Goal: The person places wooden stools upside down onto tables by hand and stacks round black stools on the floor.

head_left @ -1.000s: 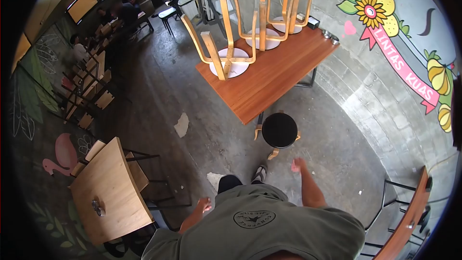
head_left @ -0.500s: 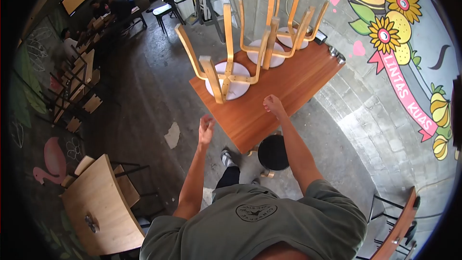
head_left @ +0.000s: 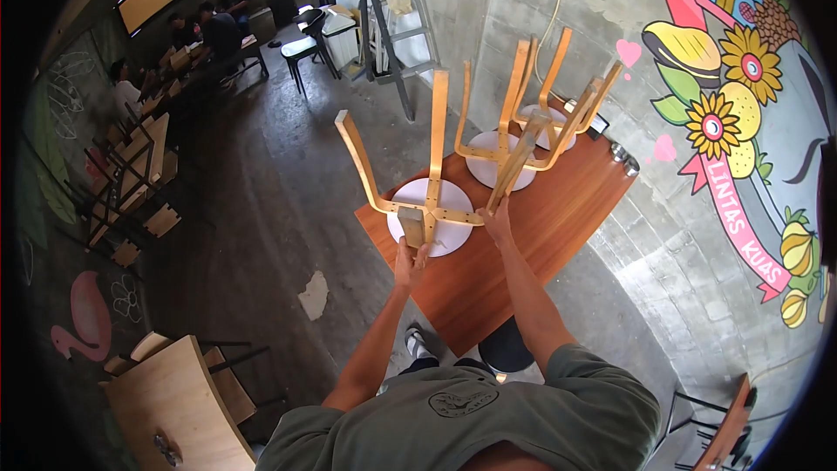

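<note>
Upside down on the near part of a reddish-brown wooden table rests a stool with a white round seat and pale bent-wood legs pointing up. My left hand is closed around its nearest leg, low down by the seat. My right hand grips the lower part of the right leg, with the thumb up along the wood. Behind it on the same table stand a second upturned stool and a third, their legs overlapping in view.
A black round stool sits at the table's near edge by my feet. Small metal containers stand at the table's far right corner. A stepladder leans by the wall. A pale table is at lower left; people sit far left.
Both hands have moved forward from empty air and taken hold of the nearest stool's legs. My body has come closer to the table, and the view has tilted up.
</note>
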`<state>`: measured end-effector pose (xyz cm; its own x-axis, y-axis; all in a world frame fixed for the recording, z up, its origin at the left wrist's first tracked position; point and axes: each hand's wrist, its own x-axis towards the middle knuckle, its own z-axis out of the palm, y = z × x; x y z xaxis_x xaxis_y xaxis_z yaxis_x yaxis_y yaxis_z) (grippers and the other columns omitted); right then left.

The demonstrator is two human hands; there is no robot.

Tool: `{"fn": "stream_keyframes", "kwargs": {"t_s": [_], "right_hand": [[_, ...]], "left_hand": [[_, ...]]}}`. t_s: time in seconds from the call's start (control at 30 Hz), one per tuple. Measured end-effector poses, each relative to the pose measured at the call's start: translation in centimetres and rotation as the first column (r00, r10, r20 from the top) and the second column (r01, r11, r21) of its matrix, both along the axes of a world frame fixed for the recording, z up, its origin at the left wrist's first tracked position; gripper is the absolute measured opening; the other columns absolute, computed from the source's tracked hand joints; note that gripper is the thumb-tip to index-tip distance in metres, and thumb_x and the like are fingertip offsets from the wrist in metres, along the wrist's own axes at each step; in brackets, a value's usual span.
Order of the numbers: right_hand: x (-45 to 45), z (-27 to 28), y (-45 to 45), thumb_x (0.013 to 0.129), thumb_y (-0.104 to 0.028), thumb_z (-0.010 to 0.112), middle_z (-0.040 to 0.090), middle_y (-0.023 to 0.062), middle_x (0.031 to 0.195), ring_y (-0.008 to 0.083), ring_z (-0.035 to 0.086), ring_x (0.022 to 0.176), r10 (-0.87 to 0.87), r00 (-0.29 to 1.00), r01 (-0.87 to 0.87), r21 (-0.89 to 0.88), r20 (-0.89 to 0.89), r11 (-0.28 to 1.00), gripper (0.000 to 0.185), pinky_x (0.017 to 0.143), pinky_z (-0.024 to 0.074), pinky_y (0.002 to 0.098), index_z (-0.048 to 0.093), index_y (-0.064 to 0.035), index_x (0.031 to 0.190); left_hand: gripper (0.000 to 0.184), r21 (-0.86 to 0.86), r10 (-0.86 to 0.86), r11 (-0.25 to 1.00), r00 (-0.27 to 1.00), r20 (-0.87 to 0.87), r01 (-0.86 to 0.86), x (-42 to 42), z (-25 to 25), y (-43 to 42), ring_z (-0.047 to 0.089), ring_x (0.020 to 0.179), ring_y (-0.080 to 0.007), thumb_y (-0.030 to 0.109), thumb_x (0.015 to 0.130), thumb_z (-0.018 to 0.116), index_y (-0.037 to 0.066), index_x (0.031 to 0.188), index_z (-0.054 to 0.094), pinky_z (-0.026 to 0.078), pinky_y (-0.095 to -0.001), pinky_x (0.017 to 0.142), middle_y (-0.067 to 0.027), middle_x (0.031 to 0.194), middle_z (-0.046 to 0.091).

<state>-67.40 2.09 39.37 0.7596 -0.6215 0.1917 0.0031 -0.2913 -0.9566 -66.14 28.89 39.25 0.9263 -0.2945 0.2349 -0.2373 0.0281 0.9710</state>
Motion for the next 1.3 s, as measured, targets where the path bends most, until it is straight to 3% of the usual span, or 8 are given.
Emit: {"fn": "stream_keyframes", "kwargs": {"t_s": [0.07, 0.13, 0.3, 0.43, 0.73, 0.83, 1.1, 1.3], "right_hand": [[0.2, -1.1, -0.3, 0.073, -0.016, 0.07, 0.048, 0.0134, 0.113, 0.0245, 0.049, 0.104, -0.044, 0.998, 0.044, 0.02, 0.05, 0.999, 0.07, 0.087, 0.0422, 0.033, 0.033, 0.0002, 0.13], [-0.3, -1.1, -1.3, 0.075, -0.016, 0.069, 0.052, 0.0091, 0.101, 0.0198, 0.053, 0.092, -0.082, 0.991, 0.079, 0.032, 0.107, 0.996, 0.063, 0.081, 0.0443, 0.0303, 0.037, -0.0019, 0.128], [-6.3, 1.8, 1.0, 0.074, -0.007, 0.07, 0.054, 0.0015, 0.085, 0.0123, 0.056, 0.082, 0.123, 0.978, -0.102, 0.127, -0.166, 0.987, 0.021, 0.072, 0.0464, 0.027, 0.053, -0.0056, 0.086], [-11.2, -4.9, 3.1, 0.076, -0.006, 0.07, 0.051, -0.0016, 0.072, 0.008, 0.05, 0.069, 0.239, 0.967, -0.254, 0.257, 0.085, 0.933, 0.021, 0.063, 0.0438, 0.0249, 0.049, -0.0071, 0.081], [-25.1, -1.8, 8.0, 0.072, -0.009, 0.073, 0.046, -0.0034, 0.057, 0.0064, 0.046, 0.055, 0.295, 0.936, -0.312, -0.065, -0.192, 0.948, 0.025, 0.051, 0.04, 0.0256, 0.048, -0.0059, 0.067], [-29.2, -2.5, 8.3, 0.07, -0.01, 0.073, 0.047, -0.0029, 0.055, 0.0066, 0.048, 0.053, 0.343, 0.939, -0.343, -0.007, -0.017, 0.939, 0.027, 0.048, 0.0392, 0.0256, 0.048, -0.0046, 0.064], [-39.0, 5.5, 13.5, 0.075, -0.002, 0.063, 0.049, 0.0015, 0.056, 0.0092, 0.048, 0.045, 0.501, 0.865, -0.484, 0.247, -0.011, 0.84, 0.017, 0.043, 0.039, 0.0243, 0.047, -0.0039, 0.069], [-42.2, 5.2, 21.5, 0.08, -0.012, 0.064, 0.048, -0.0013, 0.067, 0.006, 0.047, 0.051, 0.864, 0.496, -0.863, 0.162, 0.085, 0.479, 0.028, 0.044, 0.0385, 0.0226, 0.048, -0.0024, 0.102]], "left_hand": [[0.034, 0.08, -0.03, 0.996, 0.998, -0.049, 0.034, 0.4, -1.4, 0.9, 0.054, 0.068, -0.0164, 0.027, 0.09, 0.057, 0.001, 0.106, 0.043, 0.045, -0.0319, 0.062, -0.0072, 0.078, 0.054], [0.036, 0.141, 0.034, 0.988, 0.977, 0.211, -0.065, 0.9, -3.5, 1.4, 0.052, 0.062, -0.0142, 0.029, 0.089, 0.058, 0.002, 0.107, 0.043, 0.044, -0.0294, 0.058, -0.0049, 0.074, 0.052], [0.042, 0.062, -0.011, 0.998, 0.995, 0.097, 0.005, -3.0, -1.2, 5.6, 0.055, 0.067, -0.0204, 0.033, 0.087, 0.057, 0.002, 0.111, 0.04, 0.045, -0.033, 0.062, -0.0085, 0.077, 0.053], [0.046, 0.064, 0.089, 0.992, 0.967, 0.24, -0.108, -6.5, -2.2, 7.9, 0.056, 0.074, -0.0283, 0.04, 0.088, 0.051, 0.003, 0.112, 0.038, 0.046, -0.0376, 0.069, -0.0118, 0.079, 0.054], [0.054, 0.104, 0.19, 0.97, 0.953, 0.236, -0.219, -17.3, -1.9, 12.1, 0.055, 0.058, -0.0229, 0.053, 0.088, 0.045, 0.006, 0.112, 0.042, 0.042, -0.0355, 0.054, -0.0073, 0.066, 0.053], [0.053, 0.044, 0.265, 0.958, 0.932, 0.247, -0.284, -22.9, -0.9, 12.6, 0.053, 0.05, -0.0195, 0.051, 0.088, 0.045, 0.005, 0.114, 0.041, 0.041, -0.0325, 0.048, -0.0053, 0.06, 0.051], [0.034, -0.125, 0.635, 0.766, 0.772, -0.004, -0.631, -39.7, 7.6, 16.3, 0.038, 0.053, -0.0041, 0.032, 0.092, 0.05, -0.002, 0.092, 0.053, 0.031, -0.0218, 0.045, 0.0048, 0.061, 0.045], [0.042, 0.101, 0.826, 0.554, 0.531, -0.186, -0.826, -51.6, 8.9, 25.5, 0.035, 0.062, -0.0056, 0.043, 0.093, 0.049, 0.002, 0.084, 0.054, 0.032, -0.0234, 0.053, 0.0048, 0.067, 0.041]]}}
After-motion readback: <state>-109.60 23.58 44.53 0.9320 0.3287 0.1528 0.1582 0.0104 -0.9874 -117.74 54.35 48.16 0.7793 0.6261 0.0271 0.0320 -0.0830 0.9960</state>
